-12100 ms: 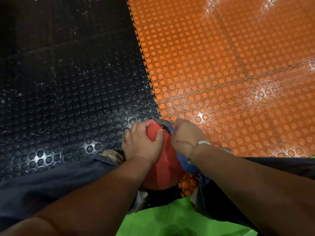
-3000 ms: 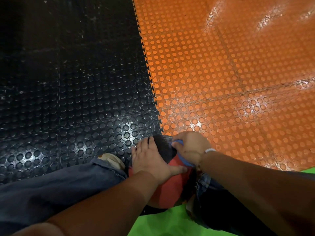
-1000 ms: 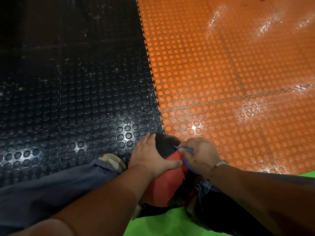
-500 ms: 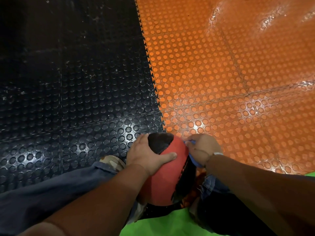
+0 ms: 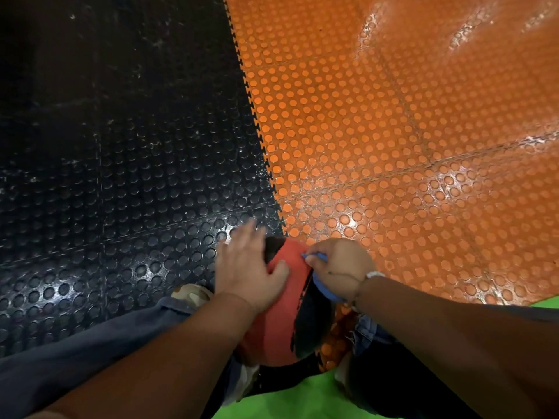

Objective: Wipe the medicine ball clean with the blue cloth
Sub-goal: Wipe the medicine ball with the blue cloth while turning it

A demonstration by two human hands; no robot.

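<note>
A red and black medicine ball (image 5: 282, 316) rests on the floor between my legs. My left hand (image 5: 246, 269) lies on its upper left side, fingers spread and blurred, the thumb across the red panel. My right hand (image 5: 338, 269) presses the blue cloth (image 5: 325, 290) against the ball's upper right side. Only the cloth's edges show under my palm and near my fingertips. The lower part of the ball is hidden behind my left forearm.
Studded floor tiles lie ahead, black (image 5: 121, 176) on the left and orange (image 5: 393, 146) on the right, joined by a toothed seam. My legs in dark trousers (image 5: 90, 358) flank the ball, a shoe (image 5: 190, 291) shows at left, and a green surface (image 5: 302, 400) lies nearest me.
The ball has turned, so more red faces up and the black patch sits further left. My left hand has slid forward with fingers spread. My right hand stays on the cloth.
</note>
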